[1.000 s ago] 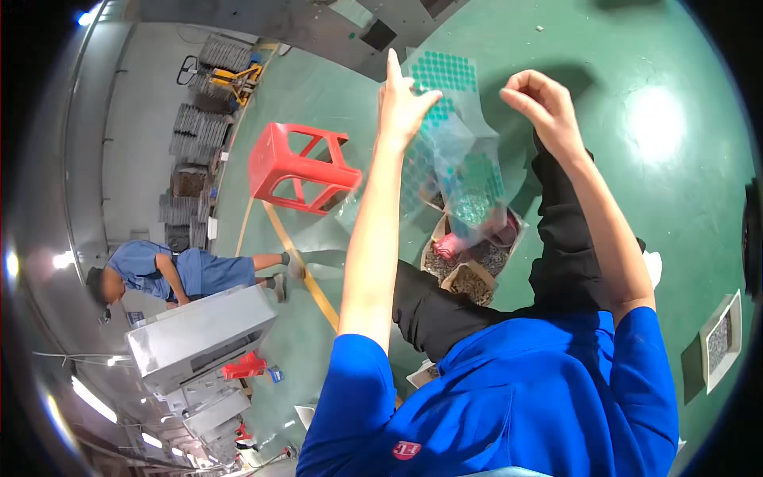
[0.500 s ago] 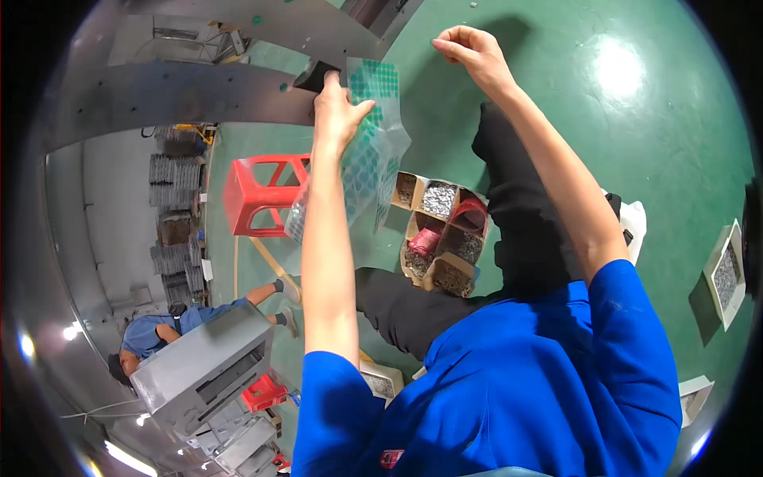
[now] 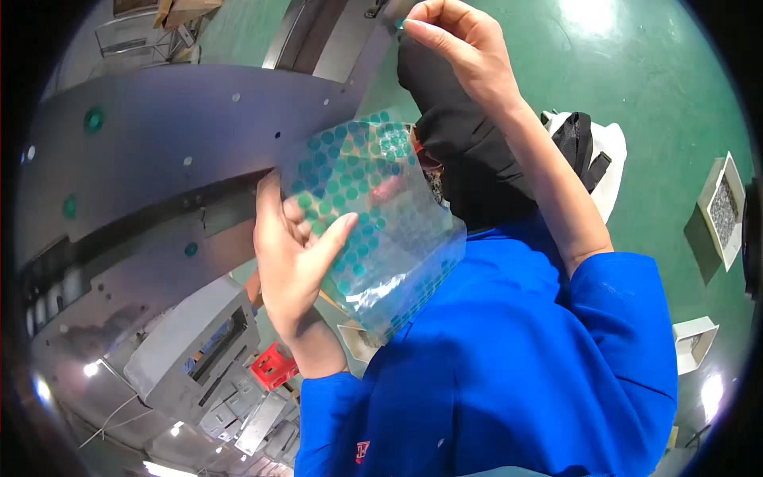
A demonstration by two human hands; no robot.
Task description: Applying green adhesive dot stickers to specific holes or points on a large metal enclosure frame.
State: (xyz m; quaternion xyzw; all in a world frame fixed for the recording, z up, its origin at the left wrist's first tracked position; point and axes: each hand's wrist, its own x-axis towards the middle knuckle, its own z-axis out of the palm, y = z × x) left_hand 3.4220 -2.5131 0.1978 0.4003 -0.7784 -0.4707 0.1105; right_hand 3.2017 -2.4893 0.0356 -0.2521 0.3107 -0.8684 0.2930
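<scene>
My left hand grips a clear plastic sheet dotted with round green stickers, its thumb on the near face and the other fingers partly behind. The sheet hangs in front of my torso. Beside that hand runs the edge of a large grey metal panel with small holes; a few green round stickers sit on it. Raised at the top, my right hand pinches a small green sticker between thumb and forefinger, apart from both sheet and panel.
A white bag with black straps lies on the green floor by my leg. Farther right are a white bin of small metal parts and another white bin. A grey metal cabinet and a red stool stand lower left.
My left hand has drawn back nearer to me, bringing the sheet over my lap. The view has shifted toward the panel. A green sticker now shows in my right fingertips.
</scene>
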